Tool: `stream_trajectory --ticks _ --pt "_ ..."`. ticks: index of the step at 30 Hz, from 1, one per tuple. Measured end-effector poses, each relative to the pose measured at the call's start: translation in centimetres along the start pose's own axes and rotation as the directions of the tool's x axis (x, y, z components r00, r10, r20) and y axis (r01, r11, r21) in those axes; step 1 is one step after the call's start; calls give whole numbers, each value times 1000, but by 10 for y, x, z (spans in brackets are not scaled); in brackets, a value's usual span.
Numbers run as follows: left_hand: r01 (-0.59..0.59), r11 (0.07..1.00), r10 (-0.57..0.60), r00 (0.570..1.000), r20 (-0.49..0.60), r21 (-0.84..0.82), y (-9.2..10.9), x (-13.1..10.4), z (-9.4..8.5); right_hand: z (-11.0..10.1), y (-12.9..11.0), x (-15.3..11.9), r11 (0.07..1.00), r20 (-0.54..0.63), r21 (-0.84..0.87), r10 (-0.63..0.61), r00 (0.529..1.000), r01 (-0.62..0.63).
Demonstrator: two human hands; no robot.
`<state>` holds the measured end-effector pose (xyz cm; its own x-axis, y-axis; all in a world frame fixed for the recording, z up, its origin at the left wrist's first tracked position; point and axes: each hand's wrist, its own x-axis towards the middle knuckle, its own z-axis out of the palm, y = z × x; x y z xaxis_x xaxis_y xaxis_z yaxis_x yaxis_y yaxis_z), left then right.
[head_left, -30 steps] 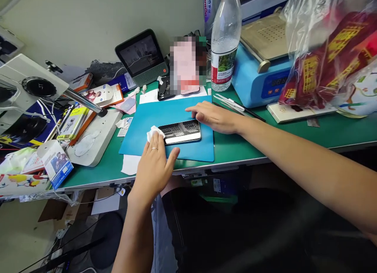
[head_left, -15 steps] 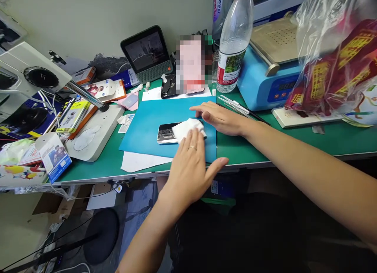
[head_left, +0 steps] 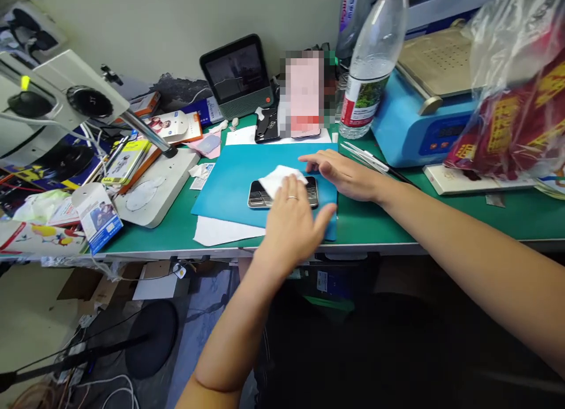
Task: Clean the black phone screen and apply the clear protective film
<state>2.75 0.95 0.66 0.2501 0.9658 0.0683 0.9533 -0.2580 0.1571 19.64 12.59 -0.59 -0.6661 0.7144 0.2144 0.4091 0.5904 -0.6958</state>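
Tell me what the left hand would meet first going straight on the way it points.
Past the white wipe under it, the left hand would likely first meet the pixelated pink item, beyond the blue mat; depth is unclear.

A dark rectangular glass-faced phone (head_left: 258, 197) lies on a thin blue rectangular mat (head_left: 233, 168), partly under a flat white wipe (head_left: 277, 177). Behind the mat stands a black rectangular screen (head_left: 236, 73); right of that, a tall clear plastic bottle (head_left: 368, 79), then a blue boxy machine (head_left: 399, 129).

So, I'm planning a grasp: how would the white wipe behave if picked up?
Likely floppy: the white wipe looks soft, spread loosely under the left hand. Probably light too: it looks thin, covering only part of the phone.
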Motion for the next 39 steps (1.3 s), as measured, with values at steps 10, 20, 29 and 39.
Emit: stream_trajectory --ticks 10,20,29,39 --pt "-27 998 25 999 -26 -58 -34 -43 -4 1 1 2 1000 -23 -16 -2 1000 2" --pt "48 998 -49 999 -22 -44 -43 -17 -3 -1 2 2 979 97 -152 -120 988 134" --pt "-143 981 147 989 21 -132 -45 -16 -9 1 5 1 978 104 -160 -117 988 132" --pt "12 995 -12 1000 -6 -96 -59 -21 -8 2 6 -1 979 47 -183 -81 996 88"
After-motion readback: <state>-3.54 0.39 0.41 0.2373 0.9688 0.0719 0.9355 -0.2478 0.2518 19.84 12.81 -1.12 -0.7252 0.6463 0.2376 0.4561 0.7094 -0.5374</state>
